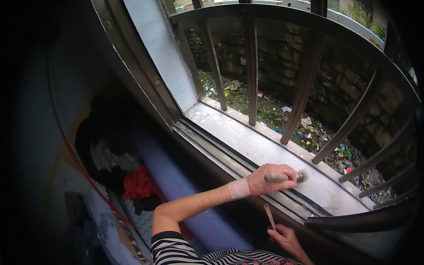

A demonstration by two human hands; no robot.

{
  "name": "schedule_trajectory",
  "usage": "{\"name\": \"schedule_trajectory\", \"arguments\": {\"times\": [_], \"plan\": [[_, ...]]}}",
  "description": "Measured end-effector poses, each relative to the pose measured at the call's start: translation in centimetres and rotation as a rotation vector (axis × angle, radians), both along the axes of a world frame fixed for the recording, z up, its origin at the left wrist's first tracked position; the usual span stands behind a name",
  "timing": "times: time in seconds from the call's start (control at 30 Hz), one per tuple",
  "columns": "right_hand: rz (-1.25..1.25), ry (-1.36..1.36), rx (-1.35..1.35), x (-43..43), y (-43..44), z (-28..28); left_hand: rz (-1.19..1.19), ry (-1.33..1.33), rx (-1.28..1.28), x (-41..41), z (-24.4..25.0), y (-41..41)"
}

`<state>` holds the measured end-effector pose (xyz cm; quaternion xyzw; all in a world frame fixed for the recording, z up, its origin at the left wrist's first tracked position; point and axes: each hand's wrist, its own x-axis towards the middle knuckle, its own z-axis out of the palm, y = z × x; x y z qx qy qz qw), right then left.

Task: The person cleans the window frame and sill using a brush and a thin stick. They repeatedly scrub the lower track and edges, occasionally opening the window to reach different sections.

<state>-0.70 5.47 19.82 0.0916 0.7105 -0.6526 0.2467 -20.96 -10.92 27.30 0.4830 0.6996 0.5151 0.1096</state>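
My left hand (270,180) grips a small brush (276,178) with a pale handle. Its dark bristles rest on the white windowsill (238,142), outside the window track (212,149). Lower and nearer my body, my right hand (287,238) holds a thin wooden stick or tool handle (270,215), upper end pointing away from me. My fingers hide its lower end. Dark smudges mark the sill around the bristles, and pale spots show in its far corner.
Brown metal window bars (252,73) stand along the sill's outer edge. Beyond them, litter (306,124) lies below a stone wall (275,53). Indoors are a blue padded surface (198,212), a red cloth (140,182) and a red cord (79,165).
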Motion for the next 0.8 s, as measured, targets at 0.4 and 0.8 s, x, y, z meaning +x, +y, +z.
{"name": "schedule_trajectory", "arguments": {"times": [0.4,0.8], "plan": [[-0.074,-0.086,-0.005,0.3,-0.2,1.0,1.04,0.627,-0.462,-16.1,2.8,-18.8],[0.033,-0.082,0.123,-1.4,-1.0,0.1,0.694,0.218,-0.349,-10.9,0.6,-6.7]]}}
